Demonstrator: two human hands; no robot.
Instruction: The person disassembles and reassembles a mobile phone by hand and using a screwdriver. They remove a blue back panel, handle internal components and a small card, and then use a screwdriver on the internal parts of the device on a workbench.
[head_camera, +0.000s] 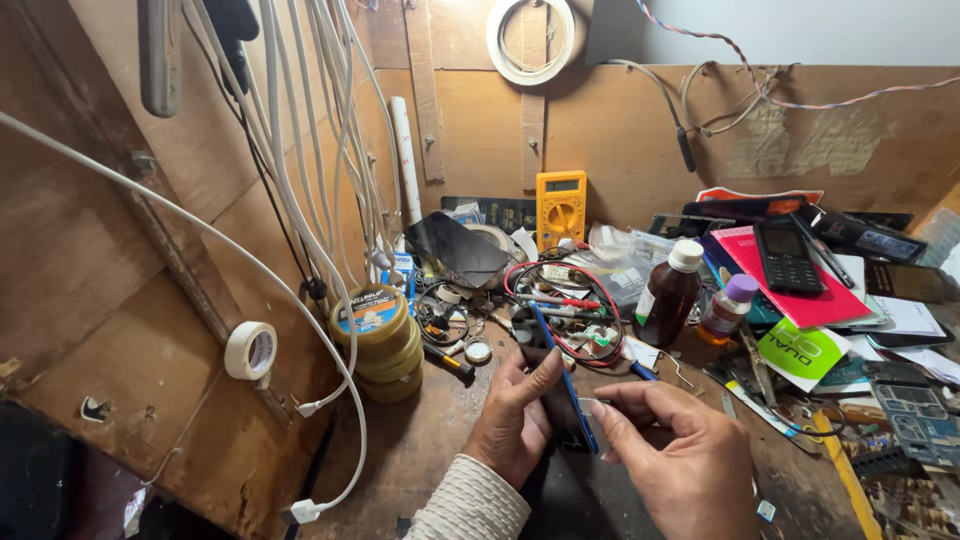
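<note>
Gripping a blue-edged phone (560, 390) on its side, the left hand (515, 415) steadied it over the table (420, 440). The right hand (670, 450) pinched its lower edge

Phone (562, 395) in the hands: black w/ a bright blue edge. Left sleeve (470, 503): cream, ribbed knit. Meter (561, 207) at the back wall: yellow-orange w/ grey screen. Bottle (668, 294): dark brown glass, white cap, white-green label; smaller bottle (727, 309) beside it: amber, purple cap. Notebook (800, 282): hot pink, w/ a black keypad phone (787, 258) on it. Card (800, 352): lime green, white lettering. Tins (378, 341): gold-brown, blue-white lid label. Tape roll (250, 350): off-white. Cables (305, 150) hanging left: white, a few black. Leads (565, 300) mid-bench: red & black. Bench (430, 440) & wall: brown wood, stained.
</note>
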